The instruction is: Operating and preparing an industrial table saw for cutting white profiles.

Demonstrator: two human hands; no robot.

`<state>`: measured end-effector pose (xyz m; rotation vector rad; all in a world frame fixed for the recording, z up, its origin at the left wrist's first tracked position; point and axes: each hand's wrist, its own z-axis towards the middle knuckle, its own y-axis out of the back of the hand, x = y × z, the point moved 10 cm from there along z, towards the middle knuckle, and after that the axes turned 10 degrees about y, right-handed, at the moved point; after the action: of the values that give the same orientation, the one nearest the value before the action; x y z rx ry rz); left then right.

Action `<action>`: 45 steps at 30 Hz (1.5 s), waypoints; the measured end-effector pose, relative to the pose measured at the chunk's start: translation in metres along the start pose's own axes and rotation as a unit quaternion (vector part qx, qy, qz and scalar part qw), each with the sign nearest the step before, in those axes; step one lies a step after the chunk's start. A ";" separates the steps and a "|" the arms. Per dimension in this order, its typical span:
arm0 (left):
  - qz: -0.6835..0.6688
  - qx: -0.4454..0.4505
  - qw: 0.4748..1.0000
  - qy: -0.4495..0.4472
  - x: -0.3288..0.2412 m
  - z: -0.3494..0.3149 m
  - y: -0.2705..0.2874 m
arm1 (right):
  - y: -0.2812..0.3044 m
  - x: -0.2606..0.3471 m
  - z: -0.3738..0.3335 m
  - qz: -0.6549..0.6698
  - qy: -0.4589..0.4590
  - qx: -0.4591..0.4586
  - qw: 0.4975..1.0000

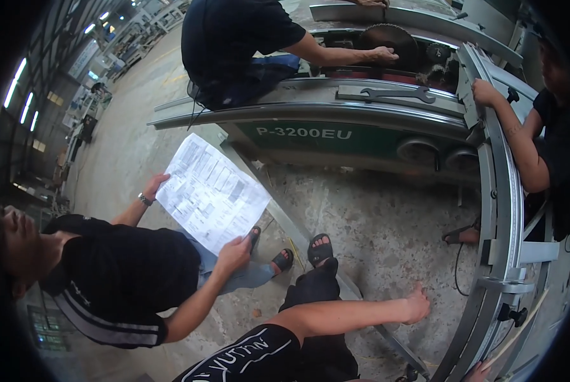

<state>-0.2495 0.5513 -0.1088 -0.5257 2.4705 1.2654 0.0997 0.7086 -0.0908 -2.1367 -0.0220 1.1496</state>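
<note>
My left hand [417, 304] reaches out to the right over the concrete floor. Its index finger is stretched out, the other fingers are loosely curled, and it holds nothing. At the lower right edge, only part of my right hand [478, 372] shows, beside the metal frame [503, 254]. Its fingers close round the lower end of a thin pale strip [517, 332]; the rest of that hand is cut off. Ahead of me stands a sliding table saw [368, 143] with its round blade [396, 46] exposed. An open-ended spanner [398, 95] lies on its sliding table.
At left, a person holds a printed drawing sheet [212, 194] in both hands. Another person [240, 51] leans over the saw, one hand at the blade. A third person's hand [487, 93] rests on the frame at right. A grey metal leg [288, 219] crosses the floor by my foot.
</note>
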 end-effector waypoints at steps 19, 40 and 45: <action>0.031 0.000 0.999 -0.025 -0.003 -0.005 -0.006 | -0.010 -0.038 -0.004 0.180 -0.063 0.049 0.980; 0.027 -0.011 0.999 -0.016 -0.002 -0.003 -0.012 | 0.007 0.007 -0.011 -0.053 0.015 0.020 0.998; 0.026 -0.003 1.000 -0.018 -0.003 -0.003 -0.012 | 0.007 0.012 -0.014 -0.042 0.033 0.019 0.998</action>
<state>-0.2419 0.5426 -0.1143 -0.4396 2.4668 1.2904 0.1153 0.6990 -0.0986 -2.1190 -0.0588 1.0233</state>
